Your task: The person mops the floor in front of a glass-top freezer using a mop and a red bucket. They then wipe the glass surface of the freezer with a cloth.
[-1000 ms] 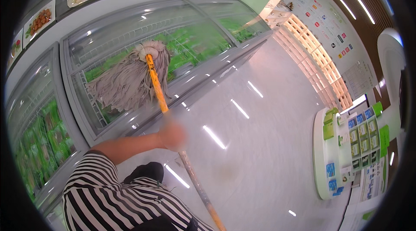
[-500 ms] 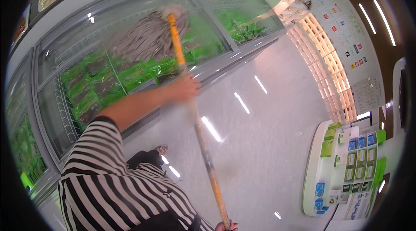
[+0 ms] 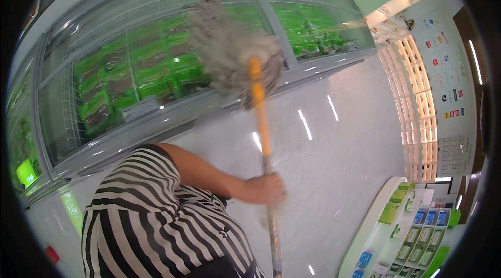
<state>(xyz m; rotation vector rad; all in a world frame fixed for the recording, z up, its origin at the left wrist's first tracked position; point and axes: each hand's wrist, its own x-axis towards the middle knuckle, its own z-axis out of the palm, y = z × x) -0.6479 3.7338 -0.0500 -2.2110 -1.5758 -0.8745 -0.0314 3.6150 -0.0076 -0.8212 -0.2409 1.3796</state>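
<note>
My left hand [image 3: 262, 189] is wrapped round the middle of a mop handle [image 3: 266, 139], orange in its upper part and worn and paler lower down. A shaggy grey mop head [image 3: 224, 51], smeared by motion, is at the handle's far end. It appears in front of the freezer's glass and front edge; I cannot tell whether it touches them. My right hand is out of view, and the handle's near end runs off the lower edge. Behind the mop, a glass-topped chest freezer [image 3: 172, 116] holds several green packages [image 3: 117, 77] in wire baskets.
Pale glossy floor [image 3: 334, 163] stretches to the right of the freezer. A white curved display stand [image 3: 373, 220] with small boxes is at the lower right. Lit shelving [image 3: 417, 105] lines the far right. A red object [image 3: 51, 255] lies at the lower left.
The mop head has swung right and nearer, from over the glass toward the freezer's front edge. My left hand has moved down and right with the handle. My right hand has left the view.
</note>
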